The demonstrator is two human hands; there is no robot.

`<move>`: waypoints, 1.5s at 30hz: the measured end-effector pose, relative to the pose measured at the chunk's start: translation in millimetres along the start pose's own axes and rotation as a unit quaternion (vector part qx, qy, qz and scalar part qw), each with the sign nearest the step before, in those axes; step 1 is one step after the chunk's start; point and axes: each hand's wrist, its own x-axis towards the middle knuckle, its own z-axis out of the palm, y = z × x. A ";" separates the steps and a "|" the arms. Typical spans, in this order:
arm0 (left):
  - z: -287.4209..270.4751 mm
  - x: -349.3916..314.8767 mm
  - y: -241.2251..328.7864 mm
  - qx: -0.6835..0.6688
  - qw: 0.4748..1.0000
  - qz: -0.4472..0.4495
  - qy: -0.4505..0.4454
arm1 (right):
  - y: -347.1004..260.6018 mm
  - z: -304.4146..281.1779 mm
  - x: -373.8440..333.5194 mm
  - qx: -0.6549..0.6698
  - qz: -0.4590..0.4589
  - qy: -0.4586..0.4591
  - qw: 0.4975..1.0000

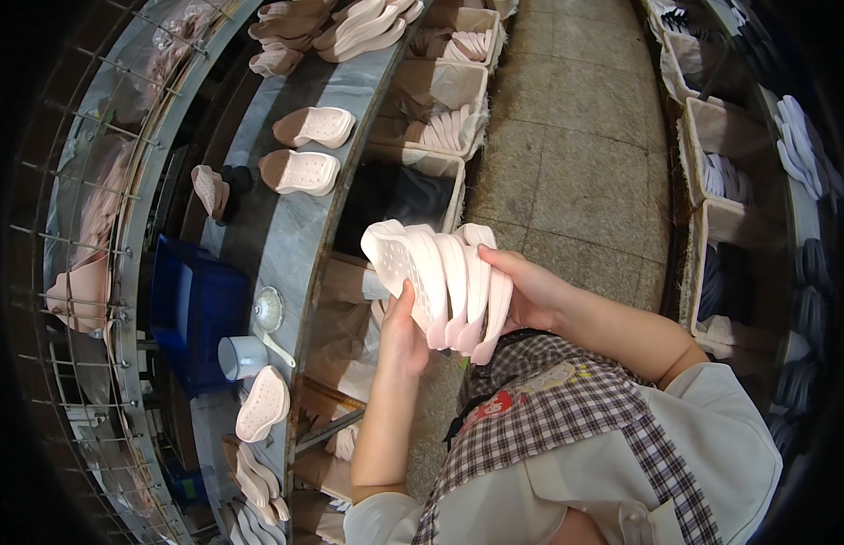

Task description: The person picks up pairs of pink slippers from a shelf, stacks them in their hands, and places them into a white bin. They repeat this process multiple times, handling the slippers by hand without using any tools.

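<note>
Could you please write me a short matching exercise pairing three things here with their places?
1. Stacked pale-pink perforated shoe-shaped pieces
2. Dark-and-white checked cloth apron
3. Round pale-blue cup

A. Worn over a pale short-sleeved shirt
B. Beside a white spoon-shaped tool
C. Held between the left hand and right hand

Pairs: 1-C; 2-A; 3-B

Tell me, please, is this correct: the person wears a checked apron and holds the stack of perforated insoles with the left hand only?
Not quite: the head view shows both the left hand and right hand holding the stack of perforated insoles. The checked apron is right.
</note>
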 end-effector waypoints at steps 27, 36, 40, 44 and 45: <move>24.4 -8.9 19.8 0.056 0.990 -0.116 0.053 | 3.6 -14.5 1.0 0.047 0.067 0.017 0.996; 16.3 -5.3 16.4 0.048 0.991 -0.115 0.054 | 1.9 -13.1 0.1 0.058 0.064 0.009 0.996; 11.0 -2.6 16.2 0.042 0.993 -0.110 0.028 | -0.3 -9.7 -0.8 0.062 0.068 0.005 0.996; 9.8 -1.9 16.6 0.046 0.993 -0.108 0.024 | -1.5 -7.6 -1.6 0.058 0.063 0.004 0.996; 10.4 -2.1 16.5 0.045 0.993 -0.105 0.020 | -1.8 -7.7 -1.4 0.057 0.064 0.004 0.996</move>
